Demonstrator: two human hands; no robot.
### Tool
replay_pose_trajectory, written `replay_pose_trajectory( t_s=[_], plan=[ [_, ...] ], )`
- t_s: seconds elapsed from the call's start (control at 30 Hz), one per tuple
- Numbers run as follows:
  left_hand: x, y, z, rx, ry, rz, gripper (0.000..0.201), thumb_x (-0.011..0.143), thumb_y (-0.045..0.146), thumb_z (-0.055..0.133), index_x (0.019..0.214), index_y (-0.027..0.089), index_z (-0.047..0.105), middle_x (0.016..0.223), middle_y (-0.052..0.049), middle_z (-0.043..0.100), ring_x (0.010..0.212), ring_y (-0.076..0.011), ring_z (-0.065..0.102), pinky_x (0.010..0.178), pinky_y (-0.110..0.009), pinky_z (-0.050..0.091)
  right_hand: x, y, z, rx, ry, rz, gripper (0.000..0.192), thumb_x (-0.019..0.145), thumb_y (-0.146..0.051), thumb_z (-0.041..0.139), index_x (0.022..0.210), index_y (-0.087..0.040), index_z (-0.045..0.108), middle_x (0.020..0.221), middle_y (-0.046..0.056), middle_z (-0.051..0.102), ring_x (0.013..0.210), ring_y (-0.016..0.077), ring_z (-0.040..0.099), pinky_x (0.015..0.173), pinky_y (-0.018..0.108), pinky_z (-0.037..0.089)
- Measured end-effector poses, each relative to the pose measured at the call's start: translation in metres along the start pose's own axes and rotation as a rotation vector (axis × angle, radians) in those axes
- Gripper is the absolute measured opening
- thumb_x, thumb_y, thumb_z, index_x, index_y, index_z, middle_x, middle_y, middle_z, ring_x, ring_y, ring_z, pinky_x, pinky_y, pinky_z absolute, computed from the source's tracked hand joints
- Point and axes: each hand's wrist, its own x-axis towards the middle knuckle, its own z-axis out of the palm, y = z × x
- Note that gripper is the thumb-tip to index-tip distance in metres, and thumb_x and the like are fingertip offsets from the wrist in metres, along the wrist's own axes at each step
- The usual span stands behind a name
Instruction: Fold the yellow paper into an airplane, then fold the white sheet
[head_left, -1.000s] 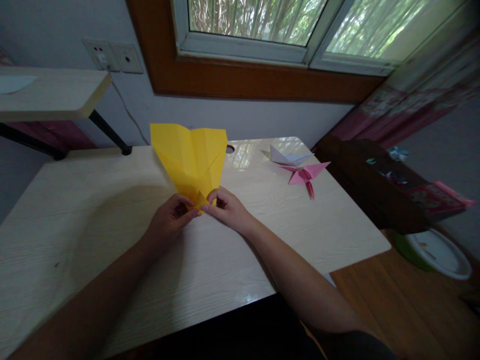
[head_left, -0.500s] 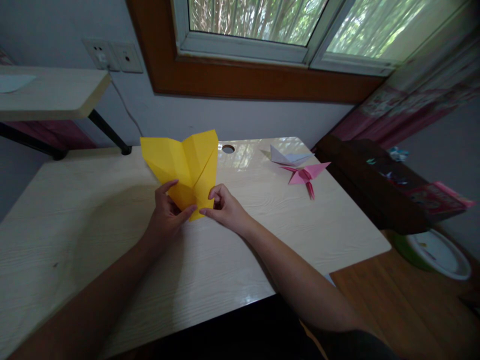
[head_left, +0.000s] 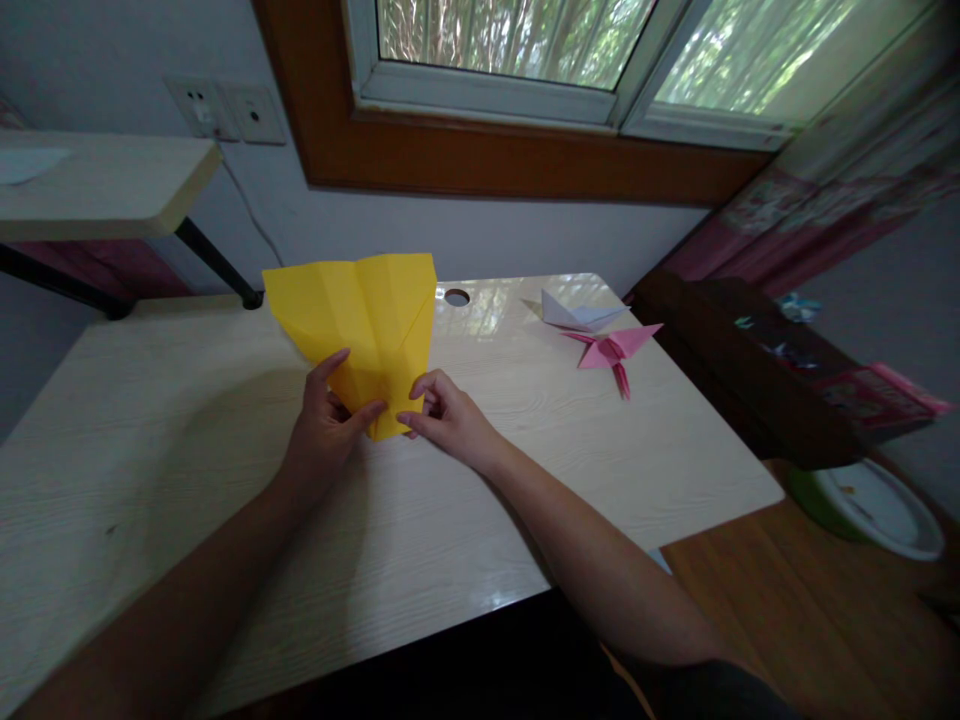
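A creased yellow sheet of origami paper (head_left: 367, 310) stands tilted above the desk, wide at the top and narrower toward its lower end. My left hand (head_left: 324, 415) grips its lower left side, thumb pressed on the front face and the other fingers partly behind. At the lower right edge, my right hand (head_left: 446, 412) pinches the paper between thumb and curled fingers. The fingertips behind the sheet are hidden. To the right on the desk lie a pink folded paper bird (head_left: 611, 347) and a white folded paper boat-like shape (head_left: 574, 315).
The pale wooden desk (head_left: 585, 470) meets the wall beneath a window. A raised shelf (head_left: 112, 190) with black legs stands at the back left. Near the far edge is a round cable hole (head_left: 457, 297). A dark cabinet (head_left: 757, 370) and a white-green basin (head_left: 877, 505) are at the right.
The yellow paper has spread wider and flatter, with its top left corner shifting left and its upper notch shallower. Both hands have moved slightly left, still gripping it.
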Motion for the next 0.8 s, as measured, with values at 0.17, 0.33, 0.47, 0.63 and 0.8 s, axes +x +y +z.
replay_pose_trajectory(
  t_s=[0.17,0.33,0.47,0.63,0.8],
  plan=[
    [0.001,0.003,-0.007,0.230,0.019,-0.046,0.041,0.086,0.043,0.071,0.122,0.022,0.069,0.116,-0.005,0.071,0.091,-0.0191,0.069,0.080,-0.031,0.059,0.001,0.000,0.000,0.010,0.054,-0.008,0.031,0.086,-0.038,0.072,0.100,-0.025,0.048,0.068,-0.010,0.054,0.059,0.0092,0.059,0.055,0.021,0.047],
    [-0.001,0.005,-0.009,0.257,0.010,-0.053,0.035,0.091,0.043,0.064,0.117,0.021,0.073,0.113,-0.005,0.074,0.091,-0.0203,0.069,0.085,-0.034,0.058,0.002,-0.002,0.000,0.051,0.097,0.021,0.023,0.086,-0.036,0.071,0.096,-0.024,0.054,0.068,-0.009,0.052,0.056,0.0081,0.053,0.059,0.023,0.053],
    [-0.002,0.002,-0.008,0.272,-0.073,-0.046,0.046,0.089,0.048,0.068,0.127,0.022,0.067,0.105,-0.005,0.073,0.081,-0.0189,0.068,0.073,-0.030,0.058,0.001,-0.005,0.000,0.082,0.084,0.055,0.019,0.086,-0.036,0.069,0.094,-0.023,0.058,0.072,-0.007,0.054,0.055,0.0072,0.049,0.061,0.024,0.055],
    [0.000,-0.005,-0.006,0.326,-0.101,0.057,0.057,0.084,0.047,0.074,0.136,0.029,0.058,0.130,-0.005,0.063,0.112,-0.0244,0.065,0.092,-0.035,0.057,-0.001,-0.008,-0.001,-0.037,0.026,0.023,0.018,0.089,-0.036,0.069,0.094,-0.021,0.060,0.066,-0.007,0.057,0.055,0.0079,0.047,0.054,0.020,0.044],
    [0.001,-0.008,-0.004,0.160,-0.052,0.074,0.081,0.084,0.038,0.075,0.152,0.031,0.033,0.127,-0.008,0.062,0.106,-0.0239,0.068,0.086,-0.039,0.060,-0.004,-0.011,-0.001,-0.137,-0.076,-0.042,0.017,0.093,-0.034,0.066,0.099,-0.020,0.060,0.071,-0.003,0.065,0.058,0.0091,0.051,0.056,0.021,0.039]
  ],
)
